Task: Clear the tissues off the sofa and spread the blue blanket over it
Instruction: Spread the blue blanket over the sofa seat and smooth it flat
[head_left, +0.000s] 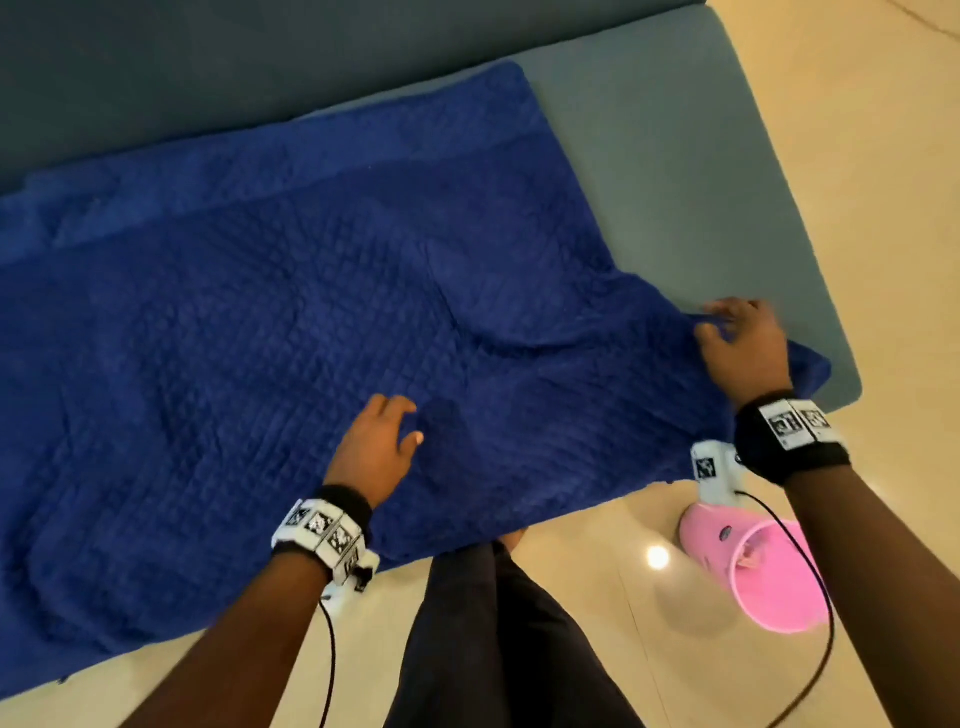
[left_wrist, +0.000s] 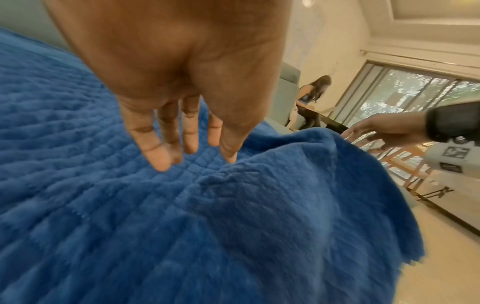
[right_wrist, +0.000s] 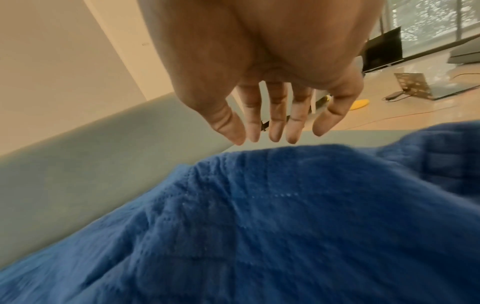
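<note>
While the blue blanket (head_left: 291, 332) lay spread across the sofa (head_left: 675, 171), the left hand (head_left: 376, 449) hovered above it with fingers relaxed, and the right hand (head_left: 745, 345), fingers extended, held nothing.

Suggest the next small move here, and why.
Probably: the right hand takes the bunched right end of the blue blanket and draws it rightward. The sofa is bare there, both hands are open above the cloth, and no tissues show on it.
</note>
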